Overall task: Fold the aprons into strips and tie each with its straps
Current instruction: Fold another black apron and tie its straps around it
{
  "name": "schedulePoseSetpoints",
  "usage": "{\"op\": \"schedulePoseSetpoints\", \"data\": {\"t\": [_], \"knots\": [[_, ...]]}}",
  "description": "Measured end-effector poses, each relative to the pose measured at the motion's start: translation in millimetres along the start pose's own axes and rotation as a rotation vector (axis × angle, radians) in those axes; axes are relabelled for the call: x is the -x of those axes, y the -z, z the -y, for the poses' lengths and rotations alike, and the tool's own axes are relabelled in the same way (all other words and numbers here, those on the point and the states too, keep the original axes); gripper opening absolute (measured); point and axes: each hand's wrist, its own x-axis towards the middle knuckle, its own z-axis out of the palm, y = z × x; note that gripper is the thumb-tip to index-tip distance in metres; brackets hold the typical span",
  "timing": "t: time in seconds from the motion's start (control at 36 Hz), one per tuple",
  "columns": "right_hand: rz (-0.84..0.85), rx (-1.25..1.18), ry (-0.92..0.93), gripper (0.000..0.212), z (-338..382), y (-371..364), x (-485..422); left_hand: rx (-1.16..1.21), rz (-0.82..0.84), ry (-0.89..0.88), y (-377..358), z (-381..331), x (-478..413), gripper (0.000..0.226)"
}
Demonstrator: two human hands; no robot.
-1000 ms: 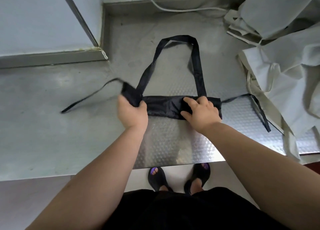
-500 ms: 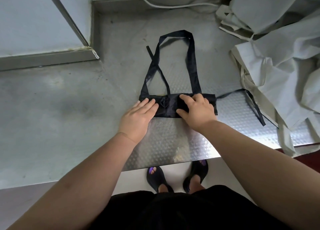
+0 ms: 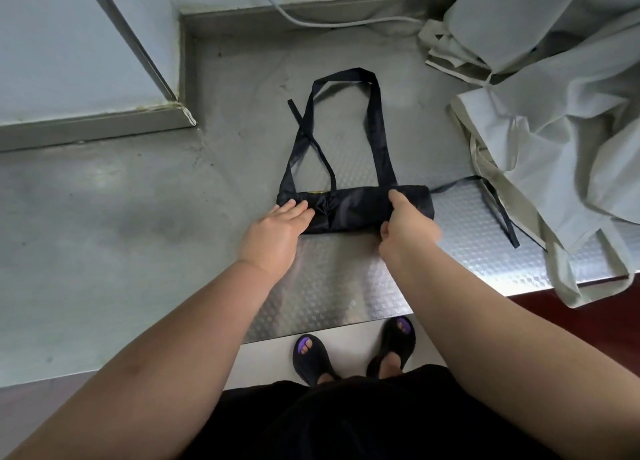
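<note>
- Your left hand point(image 3: 273, 238) lies flat with straight fingers, pressing on the left end of the folded black apron point(image 3: 356, 210).
- Your right hand point(image 3: 407, 227) curls over the strip's right part and grips it, fingers at the far edge and thumb at the near edge.
- The apron lies as a strip across the metal table point(image 3: 346, 286), near its front edge.
- Its neck loop point(image 3: 377, 124) reaches far. A thin strap point(image 3: 317, 148) crosses the loop's left side, and a second strap point(image 3: 498, 210) trails right.
- Pale aprons point(image 3: 554, 120) lie heaped at the right.
</note>
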Motion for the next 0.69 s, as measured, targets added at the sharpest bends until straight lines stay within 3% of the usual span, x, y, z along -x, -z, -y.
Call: {"op": "schedulePoseSetpoints", "data": {"t": [0.08, 0.17, 0.25, 0.31, 0.36, 0.44, 0.61, 0.69], "knots": [[0.116, -0.029, 0.072, 0.051, 0.4, -0.8, 4.1, 0.033, -0.027, -0.003, -2.6, 2.1, 0.8, 0.053], [0.118, 0.159, 0.382, 0.043, -5.9, -2.3, 1.3, 0.047, -0.090, 0.010, -3.6, 2.5, 1.1, 0.049], [0.148, 0.791, 0.963, 0.031, -11.1, 4.6, 0.4, 0.075, -0.195, 0.004, -2.7, -1.9, 2.5, 0.049], [0.218, 1.239, 1.198, 0.032, -16.0, 9.7, -2.7, 0.056, -0.210, 0.041, -1.4, -6.4, 4.6, 0.056], [0.201, 1.519, 1.239, 0.033, -19.5, 9.5, -2.9, 0.035, -0.212, 0.034, -1.3, -9.7, 5.1, 0.057], [0.155, 1.691, 1.245, 0.034, -19.7, 5.1, 3.6, -0.049, -0.247, -0.030, -2.8, -7.1, 4.5, 0.043], [0.141, 1.630, 1.110, 0.043, -16.0, 2.8, 5.2, 0.060, -0.231, 0.035, -1.9, -6.1, 10.0, 0.049], [0.130, 1.701, 1.148, 0.042, -17.4, 3.1, 7.2, -0.056, -0.225, -0.021, 0.0, -4.8, 13.2, 0.048]]}}
